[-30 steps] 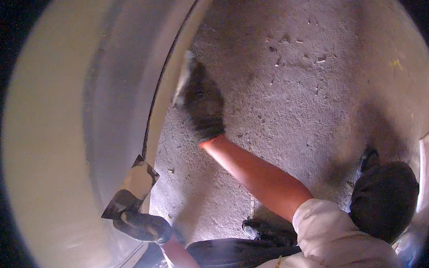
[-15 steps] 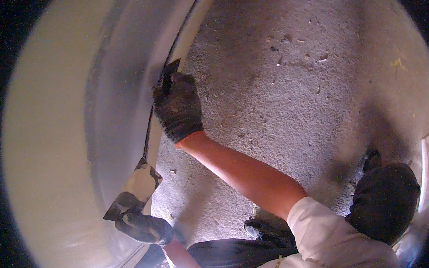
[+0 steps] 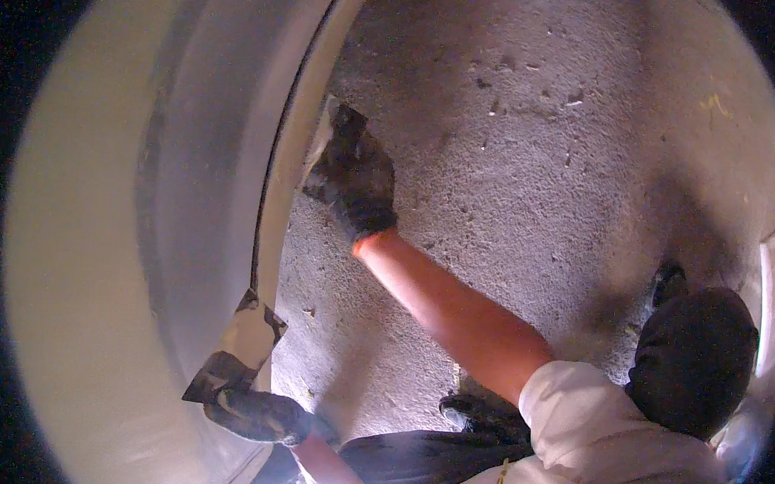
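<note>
My right hand (image 3: pixel 355 184), in a dark glove with an orange cuff, is closed on a flat spreader (image 3: pixel 323 135), mostly hidden by the fingers. It is held just right of the edge of a large pale panel (image 3: pixel 77 228). A thin dark seam (image 3: pixel 274 159) runs along that edge. Lower left, my left hand (image 3: pixel 259 414), also gloved, grips a flat rectangular plate (image 3: pixel 249 335) by its lower end. The plate carries beige paste in its middle and dark smears at its ends, and overlaps the seam's lower end.
Rough grey floor (image 3: pixel 492 229) with scattered small crumbs (image 3: pixel 497 104) spreads to the right of the panel. A dark-clothed knee (image 3: pixel 693 363) and dark shoes (image 3: pixel 475 414) are at the lower right. A pale upright edge (image 3: pixel 774 293) stands at the far right.
My right hand with the spreader has come off the seam and moved right, its wrist turned. My left hand and the plate stay nearly in place. The panel edge sits slightly further left.
</note>
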